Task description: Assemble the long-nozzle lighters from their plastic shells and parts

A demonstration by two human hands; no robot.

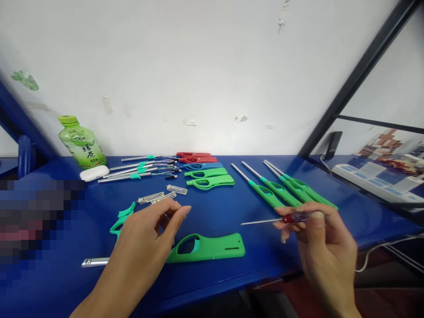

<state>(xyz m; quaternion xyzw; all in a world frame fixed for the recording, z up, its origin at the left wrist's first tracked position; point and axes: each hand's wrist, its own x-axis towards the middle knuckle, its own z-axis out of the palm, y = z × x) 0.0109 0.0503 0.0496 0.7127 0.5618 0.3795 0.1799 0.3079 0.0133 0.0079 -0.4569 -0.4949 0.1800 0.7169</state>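
Observation:
My right hand pinches a small screwdriver with a red and clear handle, its thin shaft pointing left over the blue table. My left hand hovers with loosely curled, parted fingers above a green lighter handle joined to a metal tube. Nothing shows in its fingers. Small clear parts and a green trigger piece lie just beyond it.
Several assembled green long lighters lie at the right. Red, blue and green handle shells and metal tubes lie at the back. A green tea bottle and a white earbud case stand at the back left.

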